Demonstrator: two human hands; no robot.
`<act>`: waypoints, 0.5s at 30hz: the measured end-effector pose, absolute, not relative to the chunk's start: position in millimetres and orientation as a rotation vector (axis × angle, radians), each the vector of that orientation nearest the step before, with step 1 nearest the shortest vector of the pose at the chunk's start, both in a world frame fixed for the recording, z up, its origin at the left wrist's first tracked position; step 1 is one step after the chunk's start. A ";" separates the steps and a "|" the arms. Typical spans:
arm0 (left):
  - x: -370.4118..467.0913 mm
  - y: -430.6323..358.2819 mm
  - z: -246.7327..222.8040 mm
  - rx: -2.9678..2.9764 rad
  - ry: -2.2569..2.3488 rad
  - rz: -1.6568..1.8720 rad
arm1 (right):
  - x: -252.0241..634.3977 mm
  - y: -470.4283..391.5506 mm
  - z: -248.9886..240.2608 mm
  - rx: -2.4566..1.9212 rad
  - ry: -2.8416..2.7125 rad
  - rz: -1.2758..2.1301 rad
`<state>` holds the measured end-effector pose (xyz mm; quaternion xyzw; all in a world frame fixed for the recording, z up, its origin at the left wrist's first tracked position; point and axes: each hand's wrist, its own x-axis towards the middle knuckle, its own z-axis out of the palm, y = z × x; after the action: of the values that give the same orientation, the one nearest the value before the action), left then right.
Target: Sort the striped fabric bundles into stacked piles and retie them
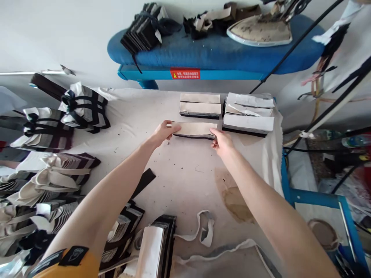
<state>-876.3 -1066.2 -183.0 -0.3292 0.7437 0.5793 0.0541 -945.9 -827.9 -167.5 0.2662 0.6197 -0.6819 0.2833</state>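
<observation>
Both arms reach forward over a cloth-covered table. Between my hands is a stack of cream fabric strips with a dark layer underneath. My left hand pinches the stack's left end, thumb on top. At the right end, my right hand grips it between thumb and curled fingers. Just behind it lies another cream strip stack in two rows. To the right of that sits a larger pile of white strips with dark edges.
A blue padded ironing board with an iron stands behind the table. Tied fabric bundles crowd the left side. Near the front are a stack of dark and white pieces and a loose white strip. Cables hang at right.
</observation>
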 end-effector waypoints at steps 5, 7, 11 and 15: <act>-902.1 -1057.7 -185.1 -1.150 2.287 1.698 | -956.7 -842.7 -179.6 0.911 1.597 -1.931; -911.9 -1054.7 -186.0 -1.181 2.292 1.688 | -961.2 -846.9 -183.2 0.954 1.578 -1.980; -923.1 -1051.6 -189.6 -1.265 2.302 1.643 | -966.4 -860.8 -189.9 0.998 1.548 -2.083; -924.2 -1048.4 -194.9 -1.295 2.351 1.571 | -970.5 -871.8 -196.7 1.003 1.583 -2.152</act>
<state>-924.2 -1048.4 -194.9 -0.4165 0.7558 0.5050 0.0157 -970.5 -871.8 -196.7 0.3479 0.5490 -0.7464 0.1434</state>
